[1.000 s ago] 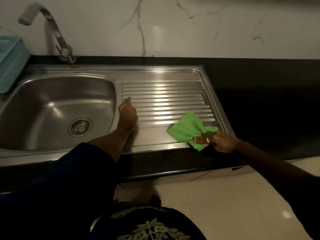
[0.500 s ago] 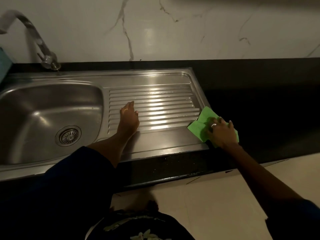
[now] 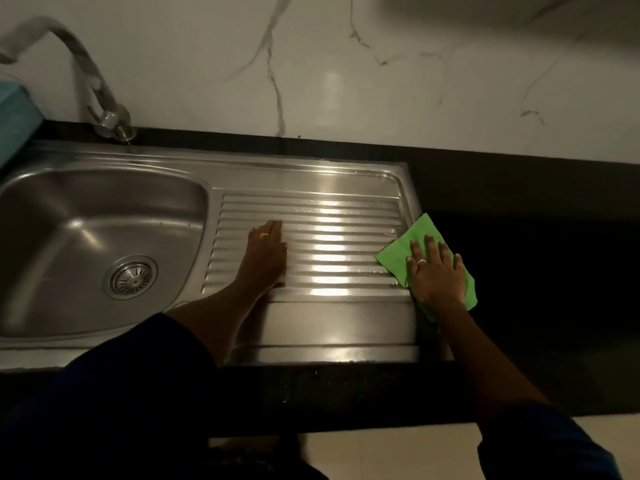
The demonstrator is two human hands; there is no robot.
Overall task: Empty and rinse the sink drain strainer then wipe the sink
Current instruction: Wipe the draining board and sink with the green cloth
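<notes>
A steel sink (image 3: pixel 104 188) fills the left of the head view, with the round drain strainer (image 3: pixel 131 277) seated in the bottom of its bowl. To its right lies the ribbed drainboard (image 3: pixel 339 216). My left hand (image 3: pixel 265 254) rests flat on the ribs near their left end, holding nothing. My right hand (image 3: pixel 434 271) presses flat, fingers spread, on a green cloth (image 3: pixel 398 254) at the drainboard's right edge, where the steel meets the black counter.
A curved tap (image 3: pixel 86 77) rises at the back left of the sink, beside a blue basket (image 3: pixel 15 116) at the frame's left edge. Black countertop (image 3: pixel 536 237) extends to the right under a white marble wall. Pale floor tiles show below the counter front.
My right hand has slid the green cloth from the drainboard's front right corner to its right edge and a little farther back. My left hand has stayed resting on the ribs.
</notes>
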